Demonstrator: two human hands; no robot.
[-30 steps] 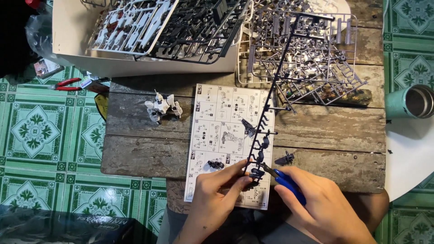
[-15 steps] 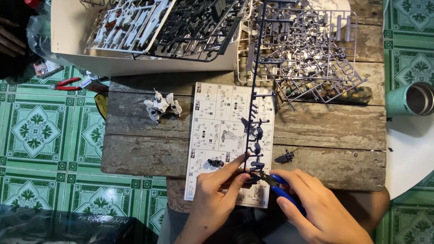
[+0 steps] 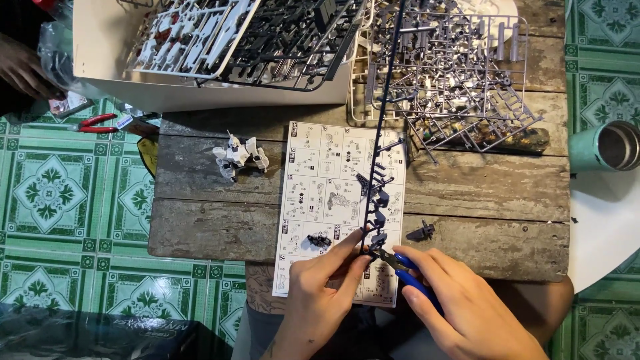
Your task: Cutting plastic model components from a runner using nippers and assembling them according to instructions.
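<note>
My left hand (image 3: 321,287) pinches the lower end of a long dark plastic parts frame (image 3: 383,133) that stands on edge over the white instruction sheet (image 3: 327,187). My right hand (image 3: 460,300) grips blue-handled nippers (image 3: 410,273), whose jaws touch the frame's bottom part near my left fingertips. A small dark assembled piece (image 3: 319,240) lies on the sheet. Another dark piece (image 3: 421,232) rests on the wooden board (image 3: 200,227) to the right. A white partly built model figure (image 3: 239,155) sits left of the sheet.
A white box (image 3: 120,80) holds white and black parts frames at the back. Grey frames (image 3: 467,73) pile up at the back right. A teal cup (image 3: 610,147) stands at the right edge. Red-handled pliers (image 3: 100,123) lie on the green tiled floor; another person's hand (image 3: 23,67) is far left.
The dark frame has swung from leaning right to nearly upright in view. My right hand with the nippers has closed in on the frame's lower end.
</note>
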